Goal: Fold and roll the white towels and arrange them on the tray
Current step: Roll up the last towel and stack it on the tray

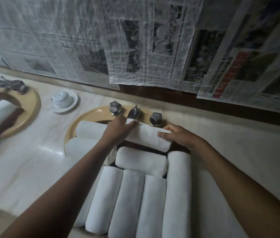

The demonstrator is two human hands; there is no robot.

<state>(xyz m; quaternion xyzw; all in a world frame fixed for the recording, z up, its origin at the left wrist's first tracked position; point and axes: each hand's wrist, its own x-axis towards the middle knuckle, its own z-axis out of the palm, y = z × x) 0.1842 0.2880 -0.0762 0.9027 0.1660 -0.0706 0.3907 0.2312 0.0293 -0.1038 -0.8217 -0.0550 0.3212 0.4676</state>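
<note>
Though newsprint (135,48) blurs, hands (118,129) (180,137) grip 1 towel (146,136).

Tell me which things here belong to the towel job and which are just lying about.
Job: held towel, left hand, right hand, rolled towels, tray.
Lying about: cup, saucer, taps, newspapers.

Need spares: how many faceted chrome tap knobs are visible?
2: one faceted chrome knob left of the chrome spout, the other knob right of it. Blurred dark fittings on the far-left basin may be more.
</note>
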